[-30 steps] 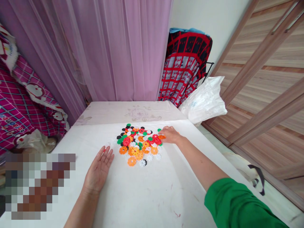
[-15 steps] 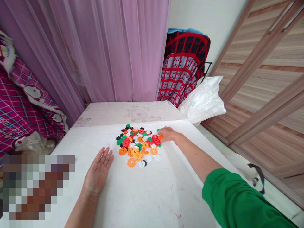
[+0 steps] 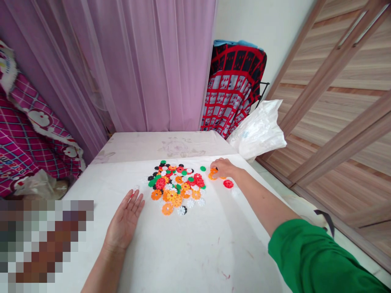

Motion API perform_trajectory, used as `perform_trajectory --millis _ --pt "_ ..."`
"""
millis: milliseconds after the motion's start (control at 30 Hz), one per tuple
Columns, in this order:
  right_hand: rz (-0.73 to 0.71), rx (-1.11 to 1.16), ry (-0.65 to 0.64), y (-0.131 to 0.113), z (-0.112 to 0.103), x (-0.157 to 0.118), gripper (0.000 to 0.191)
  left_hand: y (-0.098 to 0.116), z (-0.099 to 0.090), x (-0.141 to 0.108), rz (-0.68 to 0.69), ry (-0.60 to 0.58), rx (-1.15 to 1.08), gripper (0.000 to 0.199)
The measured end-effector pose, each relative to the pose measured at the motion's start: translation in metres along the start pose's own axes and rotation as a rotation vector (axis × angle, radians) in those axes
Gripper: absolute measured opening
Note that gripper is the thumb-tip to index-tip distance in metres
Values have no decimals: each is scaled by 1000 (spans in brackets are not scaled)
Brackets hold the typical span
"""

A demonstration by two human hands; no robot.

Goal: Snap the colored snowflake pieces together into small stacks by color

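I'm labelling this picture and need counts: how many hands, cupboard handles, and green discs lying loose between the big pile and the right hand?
Left hand and right hand: 2
Cupboard handles: 2
Loose green disc: 1
Total: 5

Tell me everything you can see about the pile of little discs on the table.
The pile is loose and overlapping: flat discs with notched rims, seemingly plastic, in orange, red, green, white and black. Orange ones cluster toward the near side. It lies on a white cloth, between the left hand and the right hand; neither appears to touch it.
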State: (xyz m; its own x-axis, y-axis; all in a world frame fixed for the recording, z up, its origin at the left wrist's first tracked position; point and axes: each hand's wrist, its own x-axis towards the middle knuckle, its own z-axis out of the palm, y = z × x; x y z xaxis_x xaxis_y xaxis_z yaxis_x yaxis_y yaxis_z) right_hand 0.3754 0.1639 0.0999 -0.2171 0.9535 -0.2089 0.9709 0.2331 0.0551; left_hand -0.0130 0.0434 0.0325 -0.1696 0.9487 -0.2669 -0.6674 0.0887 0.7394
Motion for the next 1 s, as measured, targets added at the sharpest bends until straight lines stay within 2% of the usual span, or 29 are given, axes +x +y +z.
perform_trajectory --millis 400,633,800,900,1000 --pt "4 15 22 -3 16 2 38 -1 -4 2 20 -15 40 33" --pt "15 52 84 3 22 -2 45 0 -1 1 4 9 26 30" --pt "15 65 161 5 16 -13 27 -1 -3 2 7 -3 19 30" --pt "-1 69 182 -8 13 -21 23 -2 -3 2 12 -10 6 29" --pt "-71 140 224 -37 18 -29 21 -3 -3 2 15 -19 -4 29"
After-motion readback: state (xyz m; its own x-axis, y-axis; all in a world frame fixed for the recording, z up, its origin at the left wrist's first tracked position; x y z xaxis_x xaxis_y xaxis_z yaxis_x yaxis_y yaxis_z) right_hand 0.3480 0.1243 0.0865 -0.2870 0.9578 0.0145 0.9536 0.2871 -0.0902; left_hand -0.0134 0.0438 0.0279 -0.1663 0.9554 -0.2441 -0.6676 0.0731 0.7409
